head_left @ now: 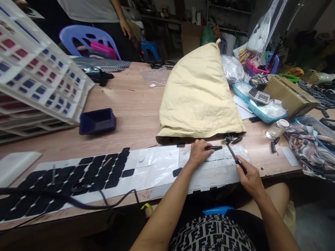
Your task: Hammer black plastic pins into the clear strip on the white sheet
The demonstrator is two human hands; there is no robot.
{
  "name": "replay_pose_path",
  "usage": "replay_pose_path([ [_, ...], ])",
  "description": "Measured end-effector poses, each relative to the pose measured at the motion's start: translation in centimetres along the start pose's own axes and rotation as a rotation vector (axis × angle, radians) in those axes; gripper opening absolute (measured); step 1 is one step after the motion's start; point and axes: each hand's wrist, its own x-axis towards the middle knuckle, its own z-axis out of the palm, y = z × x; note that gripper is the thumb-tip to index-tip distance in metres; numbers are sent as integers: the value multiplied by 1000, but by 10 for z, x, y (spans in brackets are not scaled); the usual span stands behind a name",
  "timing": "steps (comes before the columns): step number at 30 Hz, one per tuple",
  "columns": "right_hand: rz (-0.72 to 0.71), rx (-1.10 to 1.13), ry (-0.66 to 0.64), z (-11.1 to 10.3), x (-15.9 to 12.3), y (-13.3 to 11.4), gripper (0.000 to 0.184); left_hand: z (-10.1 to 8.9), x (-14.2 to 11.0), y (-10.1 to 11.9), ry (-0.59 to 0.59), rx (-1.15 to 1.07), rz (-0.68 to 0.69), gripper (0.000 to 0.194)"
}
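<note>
Over a whitish work board [217,174] at the table's front edge, my left hand [200,152] is closed on a slim black pen-like piece [215,147], which points right. A small hammer [231,153] is in my right hand [250,175], its fingers wrapped round the dark handle. The hammer's head is raised just right of the black piece's tip, near the mouth of a large cream sack [199,94]. More small black pieces [237,140] lie beside the hammer head, by the sack's edge.
White sheets with black rounded patches [99,170] stretch left, crossed by a black cable [78,202]. A dark blue bin [98,121] and white crate [44,80] stand left. A glass jar [277,129], blue trays [269,113] and a cardboard box [291,94] are right. Another person [91,14] stands behind.
</note>
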Motion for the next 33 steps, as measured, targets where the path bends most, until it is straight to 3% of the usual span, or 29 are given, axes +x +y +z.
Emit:
replay_pose_path([
  [3, -56, -33, -35, 10, -1, -11, 42, 1, 0, 0, 6, -16, -15, 17],
  [9, -26, -100, -97, 20, 0, -3, 43, 1, 2, 2, -3, -3, -31, 18],
  [13, -55, -79, -103, 22, 4, -11, 44, -2, 2, 6, -22, -2, -45, 19],
  [18, -73, -121, -150, 32, 7, -14, 42, -5, 1, 10, -19, -14, -52, 7],
  [22, -50, -184, -118, 29, 10, 2, 36, -4, 2, 10, -22, -30, -51, 16],
  [26, -96, -360, -4, 7, 16, 24, 36, -3, 1, 9, -36, -14, -41, 18],
  [33, -335, -608, 44, -16, 25, 64, 29, -11, 1, 11, -43, -29, -20, 18],
])
